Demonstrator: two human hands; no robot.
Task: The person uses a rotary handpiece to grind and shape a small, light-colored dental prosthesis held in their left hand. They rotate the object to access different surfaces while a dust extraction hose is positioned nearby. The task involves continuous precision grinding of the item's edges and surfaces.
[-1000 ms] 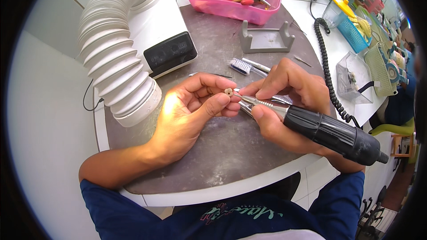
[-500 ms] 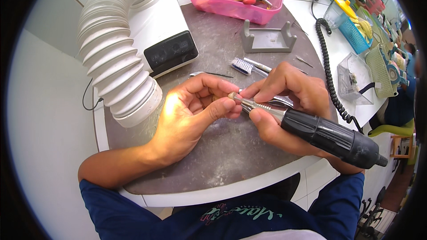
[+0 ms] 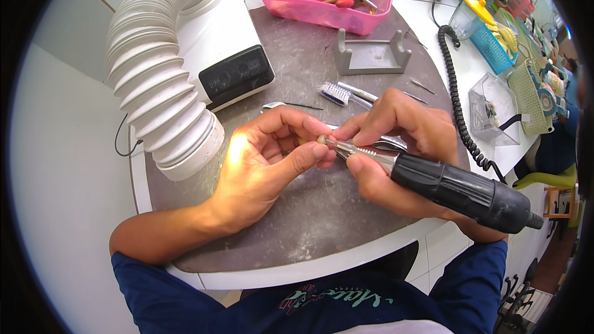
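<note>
two bare hands meet above a dark grey, scuffed table mat (image 3: 266, 235). the left hand (image 3: 257, 161) has its thumb and forefinger brought close, with only a narrow gap between them, pinching a tiny beige, rounded piece (image 3: 322, 140) at their tips; its other fingers curl loosely behind. the right hand (image 3: 427, 133) holds a long cylindrical handpiece with a black ribbed body and a silver metal nose (image 3: 461, 184), its thumb and forefinger set narrowly around the metal part, pen-fashion.

the handpiece's long axis slants from upper left to lower right: the slim nose points left and slightly away from the person, at the beige piece, while the black tail points right and toward the person, out past the right hand. the nose end is right at the beige piece, but i cannot tell whether the two touch. the piece is too small and too covered by fingers for its own axis to show.

just beyond the hands lies a brush with white bristles (image 3: 335, 93), and farther off a grey two-pronged cradle (image 3: 374, 59) stands in front of a translucent pink plastic tub (image 3: 309, 16). to the left, a thick white corrugated hose (image 3: 154, 80) arches down, its open end near the left forearm.
</note>
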